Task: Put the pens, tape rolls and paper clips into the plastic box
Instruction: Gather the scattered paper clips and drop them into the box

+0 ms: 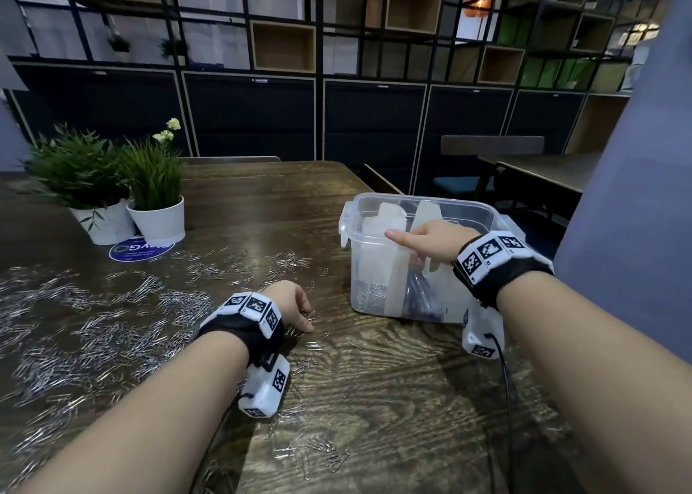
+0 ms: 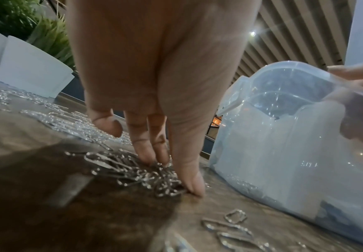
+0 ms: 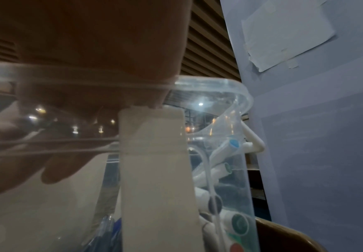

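Nearest on the counter (image 1: pixel 374 400) lie loose clips (image 1: pixel 318 452), a thin scatter by the person's forearms. A little further, the left hand (image 1: pixel 290 308) is down on the wood with thumb and fingertips (image 2: pixel 148 158) closing round a small heap (image 2: pixel 146 177) of them; the grip is narrow, a pinch on several clips at once. The great mass of clips (image 1: pixel 93 329) spreads away to the left, well apart from the box (image 1: pixel 374 302).

Beyond and to the right stands the box, clear, lid off. The right hand (image 1: pixel 430 244) rests over its near rim, forefinger out straight, the other fingers hooked down inside the wall; its grip holds the box steady and carries nothing else. White dividers (image 1: pixel 393 216) stand upright inside. Clips show at the bottom of the left compartment, dark pens (image 1: pixel 419 295) beside them, and the right wrist view shows markers (image 3: pixel 225 151) further right. No tape rolls can be made out.

The clips are light, stiff, slick and flat to the wood, so they probably slip from a loose pinch and snag together; raking them into a heap and scooping from under its edge looks best. Much is left.

Furthest off sit two potted plants (image 1: pixel 157 194).
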The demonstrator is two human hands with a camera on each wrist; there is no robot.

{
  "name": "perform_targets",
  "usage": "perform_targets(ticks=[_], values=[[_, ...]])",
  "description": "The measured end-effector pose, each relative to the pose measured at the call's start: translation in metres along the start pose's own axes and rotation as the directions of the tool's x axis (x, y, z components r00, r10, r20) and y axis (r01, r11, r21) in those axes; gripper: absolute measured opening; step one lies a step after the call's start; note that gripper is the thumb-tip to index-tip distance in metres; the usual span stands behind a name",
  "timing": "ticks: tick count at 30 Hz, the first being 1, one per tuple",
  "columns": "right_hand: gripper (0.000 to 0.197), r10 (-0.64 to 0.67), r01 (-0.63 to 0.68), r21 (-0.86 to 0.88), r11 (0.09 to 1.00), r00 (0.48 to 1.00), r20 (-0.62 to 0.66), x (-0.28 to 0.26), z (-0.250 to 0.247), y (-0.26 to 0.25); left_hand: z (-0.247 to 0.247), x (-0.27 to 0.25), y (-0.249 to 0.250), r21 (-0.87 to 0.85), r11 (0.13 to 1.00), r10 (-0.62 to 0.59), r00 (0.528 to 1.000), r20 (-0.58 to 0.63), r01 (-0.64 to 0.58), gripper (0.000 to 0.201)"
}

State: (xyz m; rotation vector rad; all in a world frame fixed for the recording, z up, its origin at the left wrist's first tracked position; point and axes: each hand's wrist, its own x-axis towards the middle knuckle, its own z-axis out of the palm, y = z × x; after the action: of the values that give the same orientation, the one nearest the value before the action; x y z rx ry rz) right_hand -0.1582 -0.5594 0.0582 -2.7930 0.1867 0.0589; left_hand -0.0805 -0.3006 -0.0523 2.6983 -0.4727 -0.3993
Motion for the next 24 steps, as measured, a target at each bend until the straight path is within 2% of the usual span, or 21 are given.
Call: perform_targets(ticks=[3, 5, 7, 8, 10, 12, 17, 19, 21, 24], values=[[0.042, -0.085, 0.083, 0.142, 0.986, 0.996, 0.009, 0.000, -0.005, 0.007, 0.000, 0.004, 0.000, -0.005, 1.000, 0.017, 1.000, -0.018, -0.017, 0.022], [0.034, -0.131, 0.138, 0.155, 0.978, 0.990, -0.058, -0.004, -0.012, 0.013, -0.001, 0.004, 0.000, 0.015, 1.000, 0.026, 1.000, -0.015, -0.026, 0.018], [0.039, -0.095, 0.109, 0.094, 0.990, 0.985, -0.141, -0.009, -0.016, 0.018, -0.003, 0.003, 0.001, 0.028, 0.999, 0.032, 0.999, 0.007, -0.033, 0.018], [0.045, -0.041, 0.048, 0.042, 0.998, 0.987, -0.155, -0.012, -0.017, 0.019, -0.003, 0.003, 0.002, 0.038, 0.999, 0.034, 0.999, 0.017, -0.035, 0.018], [0.066, 0.044, -0.050, -0.046, 0.998, 0.990, -0.133, -0.016, -0.013, 0.021, -0.003, 0.001, 0.004, 0.070, 0.997, 0.031, 0.999, 0.025, -0.033, 0.020], [0.077, 0.058, -0.066, -0.083, 0.994, 0.994, -0.090, -0.020, -0.010, 0.019, -0.002, -0.001, 0.009, 0.105, 0.994, 0.024, 1.000, 0.020, -0.026, 0.019], [0.076, 0.026, -0.031, -0.113, 0.993, 0.999, -0.042, -0.025, -0.010, 0.013, -0.001, -0.009, 0.019, 0.228, 0.974, 0.007, 1.000, 0.025, -0.012, 0.020], [0.076, 0.029, -0.034, -0.113, 0.993, 0.999, -0.042, -0.025, -0.009, 0.014, -0.005, -0.011, 0.022, 0.192, 0.981, 0.017, 1.000, -0.008, -0.016, 0.012], [0.077, 0.025, -0.030, -0.112, 0.993, 0.999, -0.041, -0.026, -0.009, 0.013, -0.011, -0.012, 0.022, 0.137, 0.990, 0.043, 0.996, -0.075, -0.033, 0.016], [0.075, 0.025, -0.027, -0.094, 0.995, 0.999, -0.028, -0.028, -0.009, 0.013, -0.030, -0.018, 0.031, 0.006, 0.992, 0.123, 0.969, -0.214, -0.124, 0.017]])
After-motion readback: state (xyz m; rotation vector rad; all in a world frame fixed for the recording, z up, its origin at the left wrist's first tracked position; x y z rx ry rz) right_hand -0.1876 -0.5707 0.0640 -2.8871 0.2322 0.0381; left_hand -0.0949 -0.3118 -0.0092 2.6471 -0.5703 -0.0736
